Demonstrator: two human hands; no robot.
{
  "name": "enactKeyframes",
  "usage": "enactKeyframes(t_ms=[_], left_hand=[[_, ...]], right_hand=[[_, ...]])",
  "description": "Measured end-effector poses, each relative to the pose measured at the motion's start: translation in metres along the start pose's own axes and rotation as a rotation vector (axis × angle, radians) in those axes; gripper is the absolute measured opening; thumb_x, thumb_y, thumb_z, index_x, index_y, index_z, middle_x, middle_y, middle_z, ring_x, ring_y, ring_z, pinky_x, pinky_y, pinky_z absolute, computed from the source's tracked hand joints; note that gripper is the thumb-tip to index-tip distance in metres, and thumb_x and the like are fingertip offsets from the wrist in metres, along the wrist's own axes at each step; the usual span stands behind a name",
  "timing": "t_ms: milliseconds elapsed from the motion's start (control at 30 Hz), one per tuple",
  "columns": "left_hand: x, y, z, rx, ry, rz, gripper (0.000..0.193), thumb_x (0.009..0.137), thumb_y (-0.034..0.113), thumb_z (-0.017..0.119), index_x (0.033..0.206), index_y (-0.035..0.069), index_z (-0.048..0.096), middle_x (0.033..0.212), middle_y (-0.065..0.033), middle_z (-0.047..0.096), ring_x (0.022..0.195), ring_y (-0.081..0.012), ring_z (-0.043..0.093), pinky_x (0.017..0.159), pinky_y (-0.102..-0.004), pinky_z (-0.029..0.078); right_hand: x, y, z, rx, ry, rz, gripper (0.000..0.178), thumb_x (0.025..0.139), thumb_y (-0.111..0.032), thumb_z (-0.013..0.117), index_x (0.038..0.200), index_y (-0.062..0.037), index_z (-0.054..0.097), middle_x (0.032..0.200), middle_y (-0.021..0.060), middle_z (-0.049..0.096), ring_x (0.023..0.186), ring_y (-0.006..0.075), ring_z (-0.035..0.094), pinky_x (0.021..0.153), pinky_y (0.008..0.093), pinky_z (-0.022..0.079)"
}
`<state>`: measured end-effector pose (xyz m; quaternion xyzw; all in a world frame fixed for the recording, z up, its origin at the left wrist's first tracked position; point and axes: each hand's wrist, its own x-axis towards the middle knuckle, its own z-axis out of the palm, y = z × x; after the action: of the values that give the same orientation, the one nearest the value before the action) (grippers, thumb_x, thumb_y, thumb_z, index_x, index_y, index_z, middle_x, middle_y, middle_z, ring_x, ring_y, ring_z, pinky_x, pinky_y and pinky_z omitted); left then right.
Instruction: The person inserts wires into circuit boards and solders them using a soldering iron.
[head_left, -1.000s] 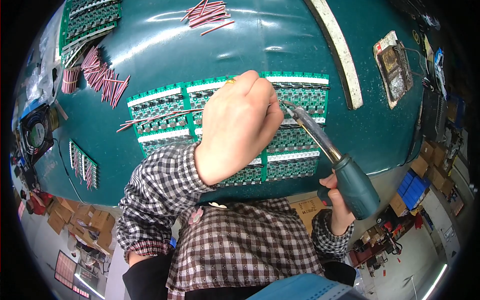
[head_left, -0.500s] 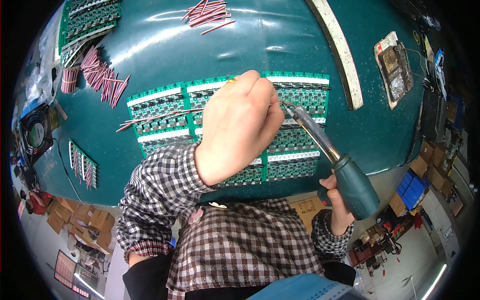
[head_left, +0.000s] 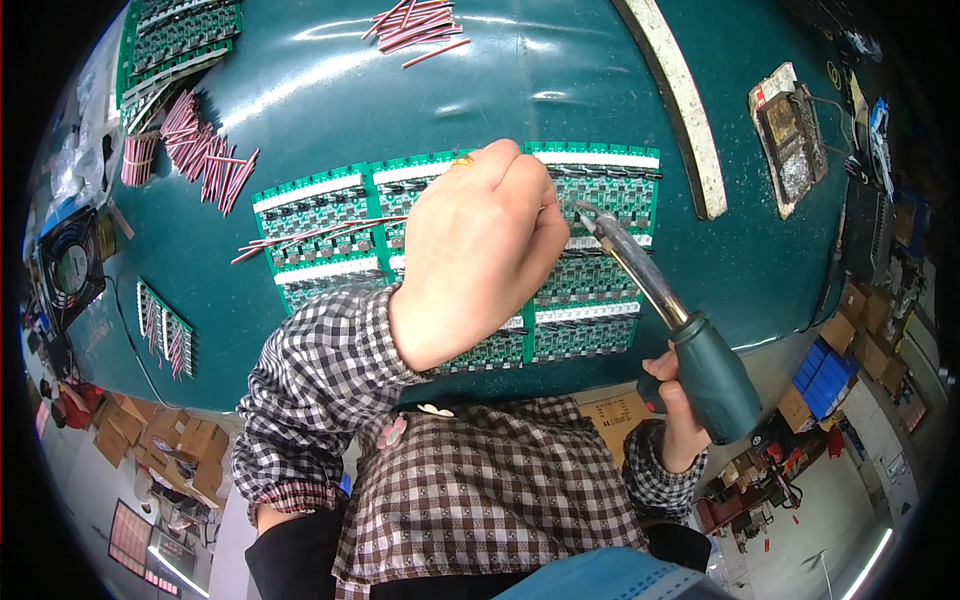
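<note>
My left hand (head_left: 485,245) is closed in a pinch over the middle of a panel of green circuit boards (head_left: 590,325). Thin red-and-white wires (head_left: 325,238) stick out to the left from under it, held in the fingers; the fingertips themselves are hidden. In my right hand (head_left: 682,410) is a soldering iron (head_left: 715,375) with a dark green pistol-like grip and a metal barrel. Its bent tip (head_left: 588,212) points up and left, just right of the left hand's fingers, over the boards. Whether the tip touches a board I cannot tell.
More wires lie in a pile (head_left: 415,28) at the far edge and in bundles (head_left: 195,140) on the left. Circuit boards (head_left: 185,50) are stacked far left; a small wired board (head_left: 165,330) and a fan (head_left: 72,262) sit nearer. A pale strip (head_left: 685,110) and a soldering-iron stand (head_left: 788,140) are right.
The soldering iron has shifted slightly right and down, its tip drawing away from the left hand's fingers. My left hand stays almost in place with the wires.
</note>
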<state>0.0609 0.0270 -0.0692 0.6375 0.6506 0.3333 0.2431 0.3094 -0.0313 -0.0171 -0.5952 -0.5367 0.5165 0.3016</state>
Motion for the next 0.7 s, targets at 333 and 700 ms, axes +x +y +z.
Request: enactKeyframes(t_ms=[333,700], left_hand=[[0.001,0.0,-0.001,0.003,-0.018,-0.016,0.013,0.064,0.003,0.062,0.069,0.006,0.051,0.063,-0.0056,0.045,0.053,-0.0199,0.046,0.049,-0.031,0.036],[0.001,0.007,-0.011,0.026,-0.095,-0.025,0.011,0.068,0.003,0.061,0.073,0.004,0.051,0.067,-0.0078,0.047,0.06,-0.0231,0.05,0.054,-0.0324,0.04]], right_hand=[[0.009,-0.008,0.012,0.086,0.033,-0.085,0.044,0.077,-0.016,0.062,0.106,0.0135,0.047,0.077,0.013,0.053,0.069,0.0216,0.053,0.062,0.0356,0.051],[0.032,0.01,0.004,0.568,0.219,0.053,0.044,0.087,-0.039,0.048,0.105,0.001,0.045,0.071,0.002,0.043,0.069,0.0121,0.046,0.061,0.026,0.046]])
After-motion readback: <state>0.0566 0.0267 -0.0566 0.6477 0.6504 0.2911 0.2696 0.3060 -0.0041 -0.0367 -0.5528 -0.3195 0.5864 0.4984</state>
